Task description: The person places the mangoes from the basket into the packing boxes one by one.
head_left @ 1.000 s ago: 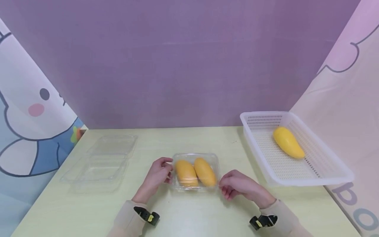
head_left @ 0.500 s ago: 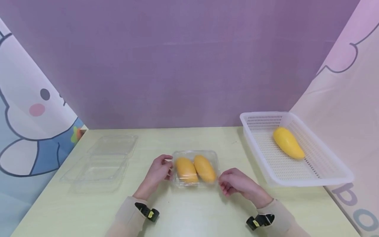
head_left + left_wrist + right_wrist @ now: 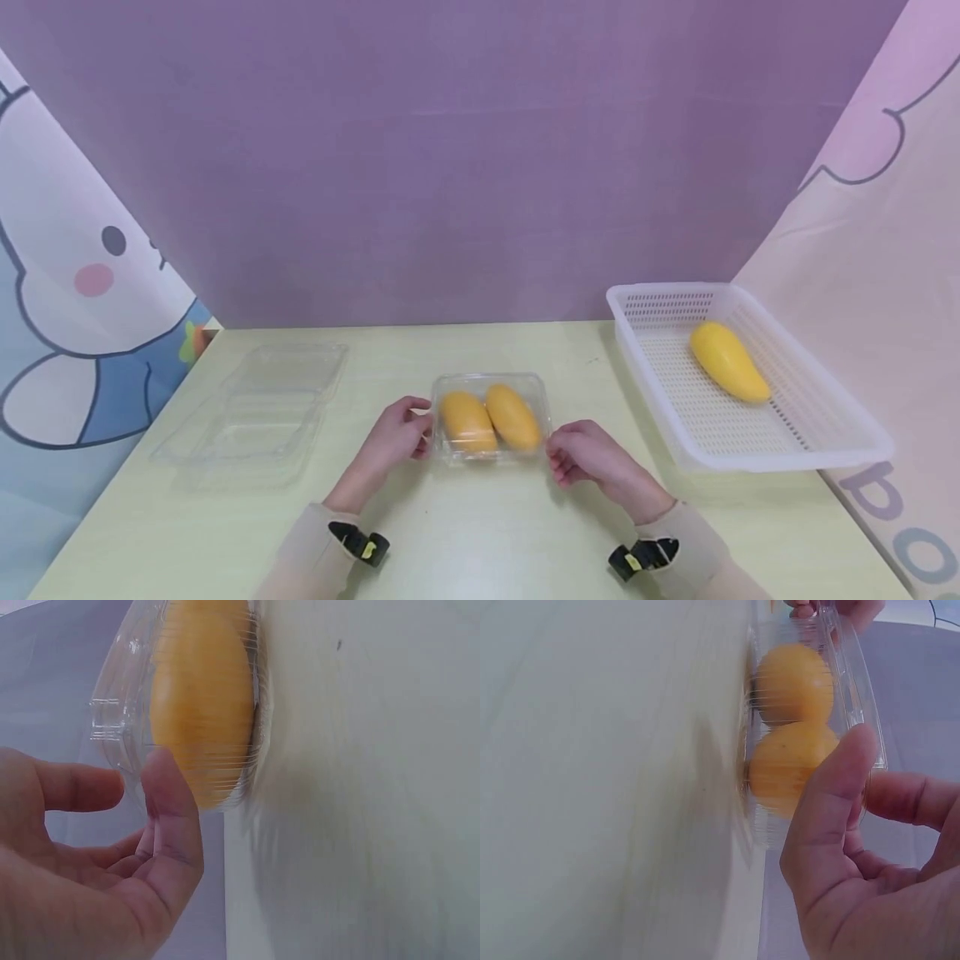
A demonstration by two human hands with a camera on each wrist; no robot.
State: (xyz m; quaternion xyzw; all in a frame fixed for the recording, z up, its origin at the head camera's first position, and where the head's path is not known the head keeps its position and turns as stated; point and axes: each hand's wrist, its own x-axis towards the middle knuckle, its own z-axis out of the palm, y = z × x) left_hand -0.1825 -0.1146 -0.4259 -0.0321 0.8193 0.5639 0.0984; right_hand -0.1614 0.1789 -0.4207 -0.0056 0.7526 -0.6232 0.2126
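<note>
Purple and grey-blue lettering [image 3: 901, 552]: Runs along the foot of the pink right backdrop [image 3: 847, 333], beyond the table edge. Reads "o" at the lower mark; higher up, shows a tilted character, perhaps a "b", at too steep a slant to be sure.

Clear plastic box [image 3: 474, 382]: Stands on the pale table [image 3: 480, 542], near the middle, between both hands. Shows ribbed side walls and a projecting rim, with a lid lying over the contents.

Box contents: Made up of a left mango [image 3: 468, 422] and a right mango [image 3: 513, 417], both orange-yellow, laid side by side and touching.

White basket [image 3: 787, 462]: Sits at the right of the table, perforated in floor and walls. Holds a single yellow mango [image 3: 729, 362], laid aslant.

Clear packaging [image 3: 258, 417]: Lies opened out at the left of the table, well apart from the box.

Left hand [image 3: 397, 433]: Curls thumb and forefinger about the left edge of the box, leaving only a small gap with the rim between.

Right hand [image 3: 588, 454]: Pinches the right rim of the box between thumb and forefinger, drawn nearly together. Folds the other fingers towards the palm.

Left backdrop [image 3: 82, 250]: Carries a printed cartoon figure with grey eye, pink cheek and blue garment.
</note>
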